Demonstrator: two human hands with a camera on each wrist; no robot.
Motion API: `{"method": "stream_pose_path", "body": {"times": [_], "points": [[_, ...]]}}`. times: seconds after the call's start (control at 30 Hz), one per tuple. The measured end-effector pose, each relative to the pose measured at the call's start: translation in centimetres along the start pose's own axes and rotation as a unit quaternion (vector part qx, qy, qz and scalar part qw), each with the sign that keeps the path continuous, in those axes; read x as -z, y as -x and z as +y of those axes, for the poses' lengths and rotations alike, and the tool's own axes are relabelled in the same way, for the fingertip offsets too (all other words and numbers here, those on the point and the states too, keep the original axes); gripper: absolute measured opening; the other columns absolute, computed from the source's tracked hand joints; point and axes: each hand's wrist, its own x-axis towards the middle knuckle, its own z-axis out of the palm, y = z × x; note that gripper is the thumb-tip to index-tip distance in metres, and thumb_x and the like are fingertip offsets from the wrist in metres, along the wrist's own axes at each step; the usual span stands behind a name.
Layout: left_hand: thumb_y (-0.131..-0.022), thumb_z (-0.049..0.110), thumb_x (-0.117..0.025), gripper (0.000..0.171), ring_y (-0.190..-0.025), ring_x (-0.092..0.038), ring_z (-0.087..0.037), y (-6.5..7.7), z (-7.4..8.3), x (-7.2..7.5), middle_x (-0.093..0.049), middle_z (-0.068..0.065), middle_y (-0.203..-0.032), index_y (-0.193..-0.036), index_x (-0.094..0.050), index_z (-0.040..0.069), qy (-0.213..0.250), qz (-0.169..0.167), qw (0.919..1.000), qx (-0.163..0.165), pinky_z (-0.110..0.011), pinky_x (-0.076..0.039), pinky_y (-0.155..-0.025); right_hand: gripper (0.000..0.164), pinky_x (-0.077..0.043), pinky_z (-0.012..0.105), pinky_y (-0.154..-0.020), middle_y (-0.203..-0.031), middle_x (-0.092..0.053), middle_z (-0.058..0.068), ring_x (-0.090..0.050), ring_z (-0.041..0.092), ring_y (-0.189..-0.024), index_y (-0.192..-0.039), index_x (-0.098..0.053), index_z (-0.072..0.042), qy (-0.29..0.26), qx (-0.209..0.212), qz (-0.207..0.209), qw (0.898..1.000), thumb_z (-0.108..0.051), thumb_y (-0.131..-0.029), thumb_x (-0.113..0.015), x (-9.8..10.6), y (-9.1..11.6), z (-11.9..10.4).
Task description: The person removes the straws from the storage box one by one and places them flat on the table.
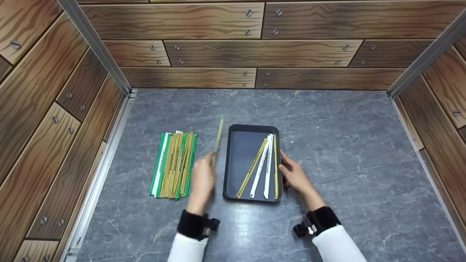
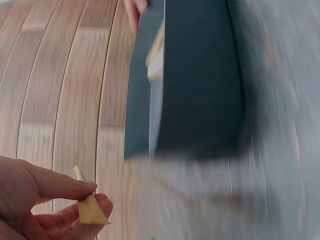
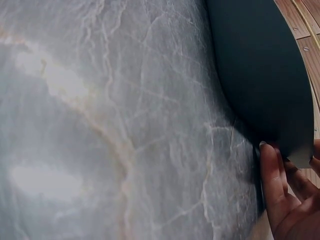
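In the head view my left hand [image 1: 203, 176] is raised between a bundle of straws and the tray. Between thumb and fingers it pinches a gold paper-wrapped straw [image 1: 219, 134], blurred and pointing away from me; its flat end [image 2: 92, 210] pokes out of the grip in the left wrist view. My right hand [image 1: 294, 175] holds the right side of the dark rectangular tray [image 1: 233, 127], with fingertips [image 3: 269, 155] at the wall near its base. Inside the tray lie two white wrapped straws [image 1: 259, 167] and two gold ones [image 1: 251, 169], lengthwise toward its right side.
Left of my left hand lies the bundle of green, gold and white wrapped straws [image 1: 174, 165], side by side on the grey marbled table [image 1: 346, 145]. Wood-patterned panels [image 1: 214, 54] stand around the back and both sides, with metal rails [image 1: 102, 65] at the corners.
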Motion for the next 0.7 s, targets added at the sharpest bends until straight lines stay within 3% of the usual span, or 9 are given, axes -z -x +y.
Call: {"method": "stream_pose_path", "body": {"times": [0.13, 0.23, 0.47, 0.7], "points": [[-0.083, -0.014, -0.057, 0.043, -0.085, -0.067, -0.036, -0.1, -2.9, 2.0, -0.069, -0.022, -0.106, -0.123, -0.065, 0.001, 0.003, 0.018, 0.9983, 0.056, -0.043, -0.056, -0.071, 0.059, -0.057, 0.041, -0.052, -0.15, -0.033, 0.029, -0.067, 0.033, -0.079, -0.155, -0.03, -0.019, 0.0, -0.007, -0.002, 1.0, -0.009, -0.101, -0.051, 0.0, 0.0, 0.0], [-0.084, -0.012, -0.057, 0.043, -0.084, -0.067, -0.038, -0.1, -4.7, 3.5, -0.069, -0.023, -0.105, -0.124, -0.065, 0.001, -0.027, 0.024, 0.9949, 0.094, -0.047, -0.055, -0.068, 0.059, -0.056, 0.04, -0.05, -0.152, -0.031, 0.028, -0.066, 0.028, -0.069, -0.155, -0.03, -0.02, 0.008, -0.008, -0.001, 1.0, -0.011, -0.101, -0.051, 0.1, 0.0, 0.0], [-0.09, 0.0, -0.056, 0.037, -0.079, -0.066, -0.038, 0.4, -7.7, 6.2, -0.069, -0.02, -0.103, -0.125, -0.066, 0.007, -0.071, 0.021, 0.9778, 0.196, -0.05, -0.051, -0.058, 0.059, -0.055, 0.038, -0.049, -0.154, -0.026, 0.027, -0.06, 0.021, -0.056, -0.155, -0.029, -0.024, 0.016, -0.014, -0.007, 1.0, -0.013, -0.101, -0.052, 0.2, 0.0, 0.0], [-0.095, 0.003, -0.047, 0.037, -0.083, -0.064, -0.044, 0.5, -10.4, 7.5, -0.066, -0.026, -0.109, -0.127, -0.064, 0.007, -0.098, 0.045, 0.9601, 0.258, -0.054, -0.049, -0.062, 0.059, -0.055, 0.039, -0.049, -0.154, -0.027, 0.027, -0.062, 0.023, -0.058, -0.155, -0.03, -0.024, 0.009, -0.014, -0.009, 1.0, -0.012, -0.101, -0.052, 0.2, -0.1, 0.2]]}}
